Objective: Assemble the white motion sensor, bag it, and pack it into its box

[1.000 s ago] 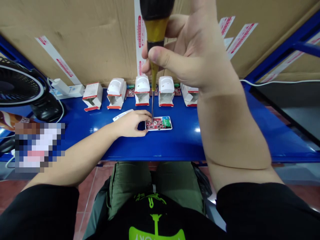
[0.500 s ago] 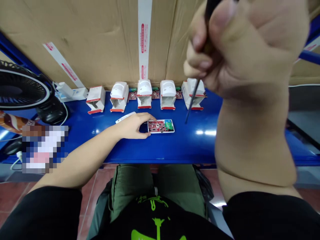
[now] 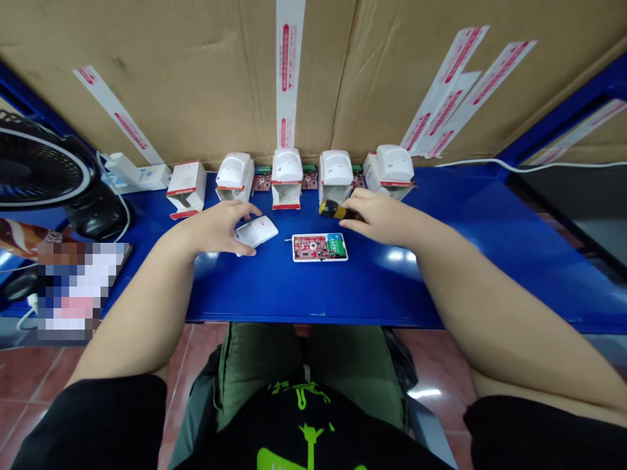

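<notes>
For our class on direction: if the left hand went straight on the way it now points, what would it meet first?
The left hand would most likely meet the white cover first, though they may already touch: depth is unclear.

Left hand (image 3: 219, 228) spread, right hand (image 3: 385, 217) curled (both forearms (image 3: 140, 307) angled inward).

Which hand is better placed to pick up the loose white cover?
Probably the left hand: it is right at the white cover, while the right hand, farther away, holds the screwdriver.

1 black fan (image 3: 44, 163) stands beside a white power strip (image 3: 153, 177), with taped brown cardboard (image 3: 196, 78) behind.
</notes>
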### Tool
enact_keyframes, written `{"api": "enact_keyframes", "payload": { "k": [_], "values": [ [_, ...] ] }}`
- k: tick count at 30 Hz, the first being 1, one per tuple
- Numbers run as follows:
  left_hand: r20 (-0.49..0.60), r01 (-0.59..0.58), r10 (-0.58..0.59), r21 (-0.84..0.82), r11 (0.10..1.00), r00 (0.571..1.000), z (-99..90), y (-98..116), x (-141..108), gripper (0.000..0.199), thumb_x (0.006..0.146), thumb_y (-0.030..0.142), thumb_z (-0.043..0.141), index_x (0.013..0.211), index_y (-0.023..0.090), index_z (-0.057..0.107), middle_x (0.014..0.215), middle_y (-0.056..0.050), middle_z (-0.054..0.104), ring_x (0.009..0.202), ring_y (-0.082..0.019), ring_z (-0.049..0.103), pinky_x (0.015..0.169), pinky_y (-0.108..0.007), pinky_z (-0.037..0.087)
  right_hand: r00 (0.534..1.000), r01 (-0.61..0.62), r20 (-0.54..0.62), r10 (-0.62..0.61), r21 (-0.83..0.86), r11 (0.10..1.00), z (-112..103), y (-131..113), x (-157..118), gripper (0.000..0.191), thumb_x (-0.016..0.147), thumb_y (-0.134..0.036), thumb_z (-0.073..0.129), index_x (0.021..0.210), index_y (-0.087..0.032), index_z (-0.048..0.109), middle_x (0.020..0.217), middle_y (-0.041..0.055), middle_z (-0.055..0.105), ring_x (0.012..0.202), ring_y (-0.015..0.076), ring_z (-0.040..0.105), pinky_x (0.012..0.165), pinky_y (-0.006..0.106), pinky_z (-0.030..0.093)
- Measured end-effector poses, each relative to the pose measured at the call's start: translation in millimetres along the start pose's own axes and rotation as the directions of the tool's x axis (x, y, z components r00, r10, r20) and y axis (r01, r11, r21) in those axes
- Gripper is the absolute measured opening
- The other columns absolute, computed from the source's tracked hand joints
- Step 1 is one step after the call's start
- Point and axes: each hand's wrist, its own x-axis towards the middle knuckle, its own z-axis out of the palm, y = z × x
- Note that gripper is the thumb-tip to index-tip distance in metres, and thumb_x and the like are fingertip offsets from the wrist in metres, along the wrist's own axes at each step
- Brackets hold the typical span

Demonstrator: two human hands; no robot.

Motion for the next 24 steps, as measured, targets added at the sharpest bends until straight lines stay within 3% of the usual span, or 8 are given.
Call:
{"api": "enact_keyframes", "payload": {
  "k": [3,5,10,13,16,19,24],
  "values": [
    [0.037,0.060,-0.059,-0.040,0.997,0.998,-0.4,3,2,0.076,0.073,0.048,0.088,0.141,0.020,0.072,0.119,-0.011,0.079,0.097,-0.029,0.077,0.088,-0.039,0.063,0.997,-0.035,0.063,0.039,-0.056,0.998,5,4,0,0.025,0.095,-0.042,0.065,0.101,-0.020,0.075,0.106,0.0169,0.071,0.096,0.0339,0.071,0.095,0.056,0.059],
    [0.007,0.069,-0.068,-0.103,0.992,0.998,-3.0,5,1,0.076,0.076,0.050,0.086,0.143,0.019,0.070,0.119,-0.011,0.079,0.091,-0.026,0.077,0.083,-0.037,0.063,0.995,-0.058,0.077,0.064,-0.071,0.996,6,6,-1,0.022,0.093,-0.040,0.067,0.101,-0.021,0.075,0.104,0.0164,0.072,0.093,0.0330,0.071,0.093,0.055,0.059],
    [-0.256,-0.039,-0.046,-0.317,0.948,0.966,-6.4,-1,3,0.071,0.082,0.047,0.080,0.143,0.017,0.064,0.120,-0.012,0.076,0.102,-0.027,0.075,0.086,-0.039,0.064,0.997,-0.041,-0.065,0.039,-0.039,0.998,1,5,-6,0.032,0.091,-0.045,0.069,0.110,-0.020,0.076,0.105,0.0167,0.075,0.096,0.0338,0.071,0.091,0.052,0.060],
    [-0.314,-0.122,-0.023,-0.432,0.894,0.949,-0.9,-11,9,0.062,0.084,0.039,0.074,0.142,0.019,0.061,0.111,-0.008,0.075,0.098,-0.025,0.074,0.083,-0.037,0.064,0.988,0.070,-0.141,-0.069,0.003,0.998,-8,-3,-11,0.038,0.093,-0.054,0.069,0.108,-0.020,0.078,0.105,0.0150,0.077,0.097,0.0318,0.071,0.090,0.048,0.059],
    [-0.352,-0.224,0.039,-0.503,0.835,0.935,7.4,-19,16,0.060,0.088,0.036,0.073,0.145,0.023,0.057,0.118,-0.008,0.074,0.096,-0.024,0.075,0.079,-0.035,0.064,0.990,0.138,-0.002,-0.138,0.075,0.988,-13,-15,-15,0.050,0.089,-0.063,0.075,0.114,-0.020,0.081,0.104,0.0120,0.079,0.093,0.0289,0.073,0.086,0.044,0.059],
    [-0.371,-0.323,0.126,-0.536,0.780,0.920,16.0,-14,19,0.066,0.093,0.040,0.077,0.152,0.027,0.051,0.133,-0.011,0.071,0.103,-0.026,0.077,0.079,-0.034,0.066,0.986,0.103,0.126,-0.107,0.038,0.994,-10,-27,-17,0.065,0.080,-0.065,0.086,0.127,-0.019,0.081,0.112,0.0126,0.081,0.099,0.0321,0.076,0.090,0.045,0.059],
    [-0.383,-0.406,0.254,-0.395,0.824,0.888,27.4,20,18,0.067,0.095,0.046,0.085,0.151,0.019,0.058,0.144,-0.017,0.070,0.118,-0.027,0.075,0.093,-0.034,0.066,0.989,0.084,0.130,-0.077,-0.042,0.996,0,-38,-17,0.062,0.082,-0.048,0.085,0.135,-0.016,0.079,0.132,0.0175,0.078,0.115,0.0380,0.076,0.102,0.050,0.060]
  ]
}}
